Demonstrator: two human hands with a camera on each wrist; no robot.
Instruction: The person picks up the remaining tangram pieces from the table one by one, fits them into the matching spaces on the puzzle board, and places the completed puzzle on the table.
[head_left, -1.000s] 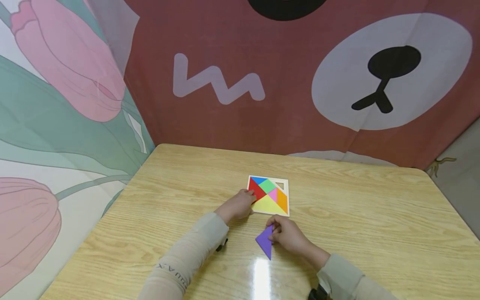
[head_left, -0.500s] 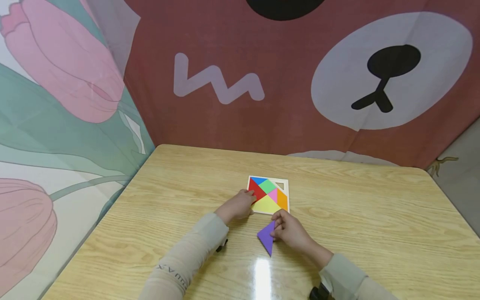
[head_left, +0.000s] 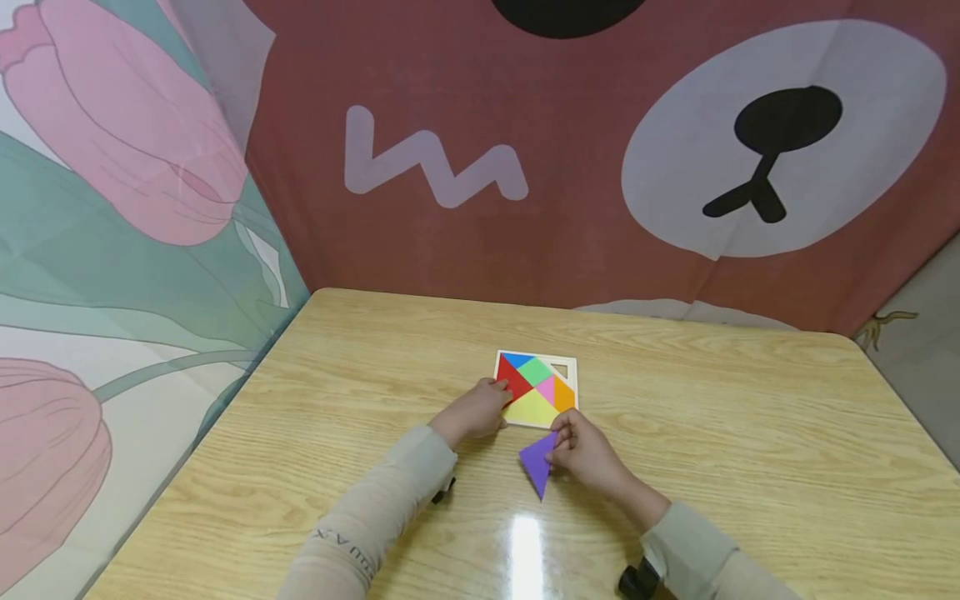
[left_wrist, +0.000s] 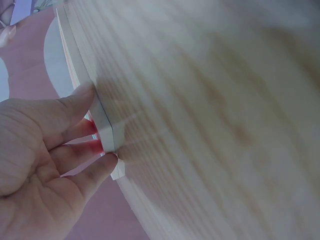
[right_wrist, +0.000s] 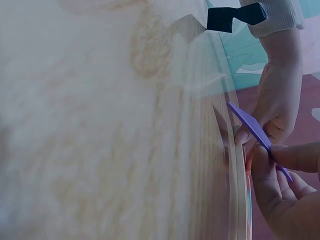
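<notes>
A small wooden tangram board [head_left: 572,363] lies flat near the middle of the table. Red [head_left: 512,379], blue, green, pink, orange and yellow [head_left: 530,409] pieces fill most of it; its far right corner shows a bare triangular recess. My left hand [head_left: 477,408] holds the board at its left side, the thumb against the edge and fingertips over the red piece. Just off the board's near right corner, my right hand [head_left: 588,454] pinches a purple triangle [head_left: 536,463] between thumb and fingers. In the right wrist view the purple triangle [right_wrist: 252,126] is tilted above the tabletop.
The pale wood table [head_left: 375,350] extends around the board on all sides. Behind it hangs a brown cloth [head_left: 450,258] with a bear face, and a flower-print cloth [head_left: 150,275] hangs at the left. Dark wrist devices [head_left: 637,579] sit under the cuffs.
My right hand has moved forward and slightly right with the purple triangle, closer to the board, and the triangle has turned a little. My left hand and the board have stayed in place.
</notes>
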